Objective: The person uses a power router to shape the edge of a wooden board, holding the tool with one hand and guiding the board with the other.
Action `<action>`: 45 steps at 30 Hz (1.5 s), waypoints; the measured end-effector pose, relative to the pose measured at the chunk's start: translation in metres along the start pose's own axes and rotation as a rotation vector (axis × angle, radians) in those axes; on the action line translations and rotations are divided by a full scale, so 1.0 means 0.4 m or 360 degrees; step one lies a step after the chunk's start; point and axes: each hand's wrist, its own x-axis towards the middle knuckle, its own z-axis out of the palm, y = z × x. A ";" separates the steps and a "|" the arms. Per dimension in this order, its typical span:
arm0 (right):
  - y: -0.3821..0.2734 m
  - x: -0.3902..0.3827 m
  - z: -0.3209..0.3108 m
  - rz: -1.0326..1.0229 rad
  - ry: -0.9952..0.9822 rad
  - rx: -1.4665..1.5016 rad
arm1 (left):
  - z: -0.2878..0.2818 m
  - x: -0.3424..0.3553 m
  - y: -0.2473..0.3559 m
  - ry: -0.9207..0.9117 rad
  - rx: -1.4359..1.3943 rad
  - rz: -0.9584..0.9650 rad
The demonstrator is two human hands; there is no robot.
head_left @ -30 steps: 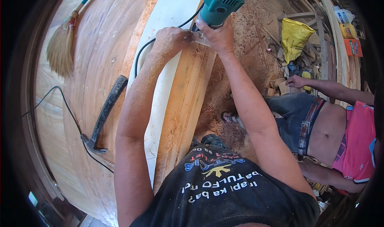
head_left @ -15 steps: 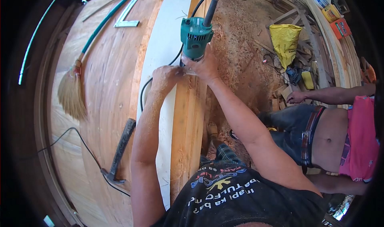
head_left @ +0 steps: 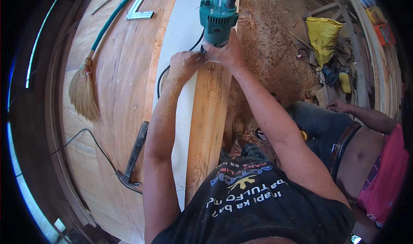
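A green trim router [head_left: 218, 20] stands upright at the far part of a long wooden piece [head_left: 206, 115]. My right hand [head_left: 229, 54] wraps round its lower body from the right. My left hand [head_left: 186, 66] is closed at the router's base on the left, with its fingertips partly hidden. Beneath the left hand and forearm runs a long pale white strip [head_left: 183, 130] beside the wood. Sawdust coats my left forearm. The router's bit and the spot where it meets the wood are hidden by my hands.
On the plywood surface [head_left: 116, 89] at left lie a broom [head_left: 85, 93], a metal square [head_left: 142, 15] and a hammer [head_left: 134, 155] touching a black cord. At right sits another person [head_left: 361, 153], near a yellow sack [head_left: 323, 39] and scrap wood. Shavings cover the ground [head_left: 266, 41].
The whole view has shifted, moving the scene right and slightly up. Both hands and the router have slid a little farther away along the wood, the grip unchanged.
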 end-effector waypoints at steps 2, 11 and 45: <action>0.013 0.010 0.001 -0.0018 0.0003 -0.0008 | 0.006 0.011 -0.005 0.0018 -0.0024 0.0013; 0.032 0.046 0.005 -0.0008 -0.0004 -0.0052 | 0.001 0.049 0.000 -0.0027 -0.0012 -0.0037; 0.076 0.224 0.008 0.0035 -0.0057 -0.0036 | 0.005 0.222 -0.034 -0.0044 0.0098 -0.0110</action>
